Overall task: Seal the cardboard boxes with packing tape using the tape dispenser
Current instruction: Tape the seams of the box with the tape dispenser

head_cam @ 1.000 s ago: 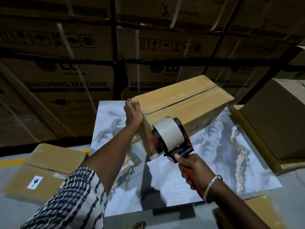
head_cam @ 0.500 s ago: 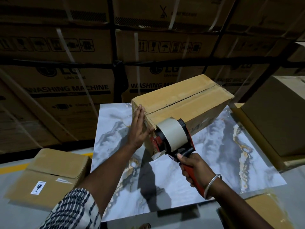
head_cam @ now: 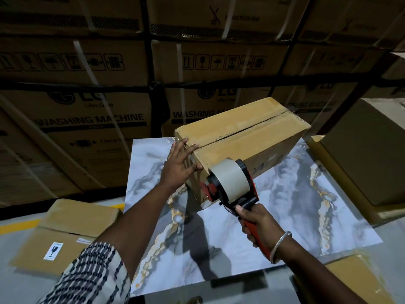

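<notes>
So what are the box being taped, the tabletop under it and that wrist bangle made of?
The box looks like plain matte brown corrugated cardboard, with a flap seam along its top. The tabletop looks like polished marble or a marble-print slab: grey-white veining with gold streaks and a glossy sheen; which, I cannot tell. The bangle looks like shiny silver-coloured metal.

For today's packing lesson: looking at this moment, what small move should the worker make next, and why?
Probably draw the tape dispenser up the box's near end and over onto the top seam. Its front sits low against that end, the right hand grips the handle, the left hand lies flat bracing the box, and the seam looks open.
</notes>
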Tool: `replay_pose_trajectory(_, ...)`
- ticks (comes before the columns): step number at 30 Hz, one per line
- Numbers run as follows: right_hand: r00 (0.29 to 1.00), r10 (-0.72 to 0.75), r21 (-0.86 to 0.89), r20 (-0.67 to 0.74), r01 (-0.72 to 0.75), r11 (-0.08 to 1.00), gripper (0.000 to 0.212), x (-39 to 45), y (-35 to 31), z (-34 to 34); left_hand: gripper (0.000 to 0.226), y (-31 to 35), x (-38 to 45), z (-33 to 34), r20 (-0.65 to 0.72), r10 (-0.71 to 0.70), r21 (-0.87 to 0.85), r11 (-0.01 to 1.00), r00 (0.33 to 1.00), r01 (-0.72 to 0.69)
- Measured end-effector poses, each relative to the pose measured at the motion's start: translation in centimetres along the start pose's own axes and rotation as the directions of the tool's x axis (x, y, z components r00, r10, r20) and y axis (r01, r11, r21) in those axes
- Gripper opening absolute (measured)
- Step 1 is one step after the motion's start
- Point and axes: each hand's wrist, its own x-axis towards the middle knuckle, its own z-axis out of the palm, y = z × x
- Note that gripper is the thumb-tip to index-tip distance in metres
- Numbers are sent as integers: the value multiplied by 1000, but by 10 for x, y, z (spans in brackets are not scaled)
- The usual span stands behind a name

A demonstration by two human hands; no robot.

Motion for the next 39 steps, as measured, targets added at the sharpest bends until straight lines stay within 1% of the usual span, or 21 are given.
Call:
replay_pose_trajectory(2, 1000, -15, -10, -2, 15, 1000, 54, -1, 8, -1, 73, 5, -1, -4, 19, -18, 23, 1000, 1000, 18)
replay_pose_trajectory(4, 1000, -27, 7, 4, 27, 1000, 53, 1, 12, -2, 58, 16, -1, -6, 37, -34, 103, 994, 999, 30)
replay_pose_trajectory(5, 1000, -30, 16, 7, 30, 999, 52, 3, 12, -2, 56, 22, -2, -7, 47, -4, 150, 989, 999, -3)
replay_pose_trajectory(7, 1000, -30, 33, 9, 30, 999, 51, 5, 12, -2, 63, 28, -8, -5, 95, 153, 185, 968, 984, -168)
replay_pose_trajectory(8, 999, -31, 40, 9, 30, 999, 52, 7, 12, -1, 60, 28, -11, -4, 138, 223, 152, 958, 965, -243)
replay_pose_trajectory(9, 999, -33, 47, 11, 32, 998, 53, 7, 14, -1, 50, 26, -14, -4, 170, 270, 91, 953, 948, -288)
replay_pose_trajectory(10, 999, -32, 51, 12, 32, 998, 53, 7, 15, -1, 41, 23, -16, -4, 188, 290, 33, 953, 938, -301)
replay_pose_trajectory(13, 999, -37, 62, 16, 36, 997, 55, 8, 18, -1, 45, 24, -17, -2, 183, 253, -21, 967, 950, -253)
replay_pose_trajectory(16, 999, -41, 65, 13, 41, 997, 58, 9, 20, 0, 46, 25, -13, -1, 164, 254, -77, 967, 953, -245)
replay_pose_trajectory(21, 996, -79, 105, 29, 75, 992, 54, 9, 26, -1, 38, 22, -11, 1, 167, 229, -116, 971, 959, -211)
replay_pose_trajectory(26, 991, -132, 158, 21, 127, 979, 53, 7, 38, -3, 39, 21, -9, 0, 157, 234, -66, 972, 959, -227)
replay_pose_trajectory(29, 989, -144, 158, 14, 140, 978, 53, 3, 53, -6, 42, 26, -9, -4, 172, 199, -39, 980, 965, -195)
replay_pose_trajectory(31, 989, -144, 170, 8, 141, 975, 53, 1, 62, -8, 41, 33, -12, -7, 179, 199, -42, 980, 964, -194)
replay_pose_trajectory(33, 990, -143, 190, 9, 139, 972, 53, 0, 67, -9, 37, 43, -12, -11, 201, 209, 27, 975, 957, -219)
replay_pose_trajectory(35, 990, -142, 203, 7, 138, 969, 51, 1, 70, -10, 34, 55, -13, -15, 246, 263, 154, 940, 933, -305)
replay_pose_trajectory(37, 989, -151, 229, 5, 146, 963, 51, 0, 75, -10, 41, 70, -11, -15, 346, 355, 191, 880, 868, -436)
replay_pose_trajectory(38, 989, -151, 241, -1, 146, 959, 51, 0, 78, -9, 45, 78, -9, -15, 415, 360, 204, 858, 836, -471)
replay_pose_trajectory(39, 989, -147, 252, -8, 145, 957, 50, 0, 81, -9, 47, 86, -6, -13, 483, 330, 239, 842, 811, -484)
